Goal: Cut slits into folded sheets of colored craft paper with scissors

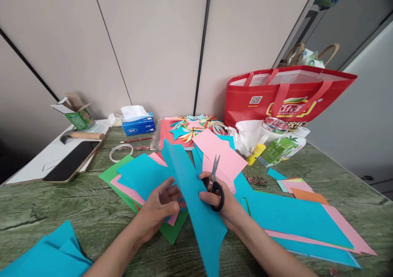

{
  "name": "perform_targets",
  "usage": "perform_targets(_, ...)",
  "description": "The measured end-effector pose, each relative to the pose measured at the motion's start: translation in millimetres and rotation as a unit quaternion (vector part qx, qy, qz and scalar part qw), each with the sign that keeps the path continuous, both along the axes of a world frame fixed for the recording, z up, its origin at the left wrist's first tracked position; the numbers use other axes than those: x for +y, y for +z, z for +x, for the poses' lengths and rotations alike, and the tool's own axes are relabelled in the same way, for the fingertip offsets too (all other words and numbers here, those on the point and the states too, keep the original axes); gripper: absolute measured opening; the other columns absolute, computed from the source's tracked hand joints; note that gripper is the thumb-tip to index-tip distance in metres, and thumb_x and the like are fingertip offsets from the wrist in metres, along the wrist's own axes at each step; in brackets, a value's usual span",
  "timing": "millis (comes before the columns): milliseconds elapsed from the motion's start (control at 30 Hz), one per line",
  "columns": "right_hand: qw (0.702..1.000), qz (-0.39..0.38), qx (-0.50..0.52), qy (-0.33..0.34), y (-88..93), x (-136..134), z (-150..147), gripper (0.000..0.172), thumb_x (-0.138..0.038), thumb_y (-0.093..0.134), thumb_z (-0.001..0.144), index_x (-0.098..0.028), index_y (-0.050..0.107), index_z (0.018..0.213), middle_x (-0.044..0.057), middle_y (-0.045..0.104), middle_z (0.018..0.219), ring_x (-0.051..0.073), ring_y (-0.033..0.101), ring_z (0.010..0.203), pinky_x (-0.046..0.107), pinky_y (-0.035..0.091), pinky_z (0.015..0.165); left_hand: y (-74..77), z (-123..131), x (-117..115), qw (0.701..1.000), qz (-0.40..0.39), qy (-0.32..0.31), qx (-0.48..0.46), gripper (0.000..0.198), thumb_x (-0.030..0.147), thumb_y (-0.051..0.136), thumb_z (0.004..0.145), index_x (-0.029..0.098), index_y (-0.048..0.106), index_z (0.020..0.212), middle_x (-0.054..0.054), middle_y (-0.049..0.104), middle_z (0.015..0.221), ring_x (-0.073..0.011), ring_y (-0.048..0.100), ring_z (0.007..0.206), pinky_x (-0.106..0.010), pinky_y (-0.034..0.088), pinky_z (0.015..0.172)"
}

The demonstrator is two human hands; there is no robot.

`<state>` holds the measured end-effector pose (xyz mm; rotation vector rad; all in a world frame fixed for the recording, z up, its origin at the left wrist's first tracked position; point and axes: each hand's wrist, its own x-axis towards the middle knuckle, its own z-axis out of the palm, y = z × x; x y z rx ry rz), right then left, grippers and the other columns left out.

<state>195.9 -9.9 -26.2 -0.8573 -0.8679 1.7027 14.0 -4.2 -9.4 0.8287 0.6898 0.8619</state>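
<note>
The left hand point(159, 205) pinches the edge of a blue sheet point(190, 178), which stands tilted between both hands above the table point(46, 203). The right hand point(225, 207) is closed on black scissors point(215, 171), blades pointing away just beside the sheet. A clean cut likely needs the sheet held taut and fed deep into the blades. Beyond the right hand, a red bag point(245, 101) shows a QR code; its lettering is unreadable.

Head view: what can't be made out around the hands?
- Head view: left hand fingertips, behind the blue sheet.
- Head view: scissors handle, partly covered by right hand fingers.
- Head view: blue sheet lower end, cut by the frame edge.
</note>
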Motion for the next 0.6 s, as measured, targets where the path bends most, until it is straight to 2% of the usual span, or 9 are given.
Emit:
perform_targets(100, 0.992, 0.047, -0.095, -0.075, -2.7, 3.5, 0.6, 0.038, -0.025, 0.073, 0.060, -0.022, 0.056, 0.094, -0.008, 0.033, 0.059, 0.007, 0.035, 0.052, 0.018, 0.026, 0.047, 3.1, -6.0, 4.6, 0.999, -0.008, 0.042, 0.005, 0.041, 0.024, 0.071, 0.064, 0.021, 0.060, 0.104, -0.007, 0.068, 0.099, -0.0244, 0.061, 0.090, -0.033, 0.048, 0.074)
perform_targets(167, 0.979, 0.064, -0.143, -0.130, -5.7, 7.4, 3.8, 0.043, -0.028, 0.073, 0.060, -0.022, 0.056, 0.099, -0.007, 0.036, 0.060, 0.009, 0.036, 0.054, 0.019, 0.026, 0.047, 5.6, -11.3, 8.2, 0.999, -0.034, 0.030, 0.007, 0.033, 0.025, 0.067, 0.069, 0.022, 0.062, 0.101, -0.005, 0.068, 0.098, -0.0228, 0.062, 0.087, -0.033, 0.049, 0.072)
perform_targets(233, 0.970, 0.065, -0.161, -0.172, -8.8, 11.3, 8.4, 0.050, -0.031, 0.072, 0.061, -0.023, 0.053, 0.105, -0.007, 0.039, 0.061, 0.009, 0.038, 0.053, 0.020, 0.027, 0.047, 7.2, -15.1, 10.5, 0.998, -0.041, 0.034, 0.029, 0.022, 0.028, 0.064, 0.071, 0.022, 0.065, 0.092, -0.003, 0.070, 0.088, -0.0194, 0.063, 0.076, -0.031, 0.051, 0.066)
perform_targets(300, 0.967, 0.063, -0.159, -0.188, -10.5, 14.8, 14.2, 0.049, -0.033, 0.071, 0.062, -0.023, 0.052, 0.106, -0.006, 0.043, 0.061, 0.010, 0.039, 0.052, 0.021, 0.029, 0.047, 8.1, -17.2, 11.3, 0.997, -0.030, 0.041, 0.062, 0.011, 0.029, 0.065, 0.070, 0.020, 0.067, 0.076, 0.000, 0.070, 0.067, -0.0147, 0.061, 0.057, -0.027, 0.050, 0.055)
perform_targets(367, 0.966, 0.064, -0.162, -0.193, -9.9, 18.1, 21.8, 0.042, -0.034, 0.071, 0.062, -0.021, 0.056, 0.098, -0.006, 0.045, 0.061, 0.009, 0.040, 0.051, 0.021, 0.029, 0.047, 9.6, -19.1, 12.0, 0.995, -0.018, 0.042, 0.089, 0.013, 0.028, 0.066, 0.068, 0.017, 0.065, 0.060, 0.002, 0.064, 0.048, -0.0109, 0.054, 0.042, -0.023, 0.046, 0.044)
perform_targets(400, 0.964, 0.065, -0.167, -0.198, -8.6, 19.7, 26.4, 0.038, -0.034, 0.072, 0.061, -0.020, 0.057, 0.093, -0.005, 0.047, 0.061, 0.010, 0.041, 0.051, 0.022, 0.030, 0.047, 10.8, -20.4, 12.8, 0.994, -0.017, 0.044, 0.097, 0.016, 0.027, 0.067, 0.068, 0.017, 0.064, 0.056, 0.002, 0.062, 0.045, -0.0103, 0.053, 0.040, -0.022, 0.045, 0.041)
perform_targets(433, 0.960, 0.067, -0.177, -0.204, -6.8, 21.4, 31.3, 0.036, -0.033, 0.073, 0.059, -0.019, 0.058, 0.089, -0.005, 0.048, 0.062, 0.009, 0.042, 0.051, 0.021, 0.030, 0.047, 12.4, -22.0, 14.0, 0.993, -0.016, 0.050, 0.107, 0.017, 0.027, 0.067, 0.068, 0.016, 0.064, 0.055, 0.002, 0.063, 0.046, -0.0101, 0.053, 0.040, -0.021, 0.044, 0.040)
perform_targets(500, 0.953, 0.073, -0.197, -0.220, -2.6, 24.5, 41.0, 0.036, -0.031, 0.074, 0.057, -0.019, 0.058, 0.087, -0.005, 0.049, 0.061, 0.009, 0.043, 0.052, 0.021, 0.032, 0.047, 16.2, -25.6, 17.3, 0.987, -0.015, 0.069, 0.142, 0.012, 0.029, 0.068, 0.066, 0.017, 0.066, 0.066, 0.000, 0.069, 0.058, -0.0124, 0.057, 0.047, -0.024, 0.046, 0.044)
perform_targets(600, 0.937, 0.093, -0.233, -0.244, 0.9, 27.4, 50.2, 0.034, -0.030, 0.074, 0.057, -0.019, 0.058, 0.084, -0.007, 0.044, 0.056, 0.008, 0.039, 0.048, 0.020, 0.028, 0.044, 20.5, -29.5, 21.2, 0.976, -0.007, 0.088, 0.199, 0.019, 0.035, 0.070, 0.061, 0.017, 0.064, 0.061, 0.000, 0.066, 0.050, -0.0150, 0.056, 0.042, -0.025, 0.043, 0.037)
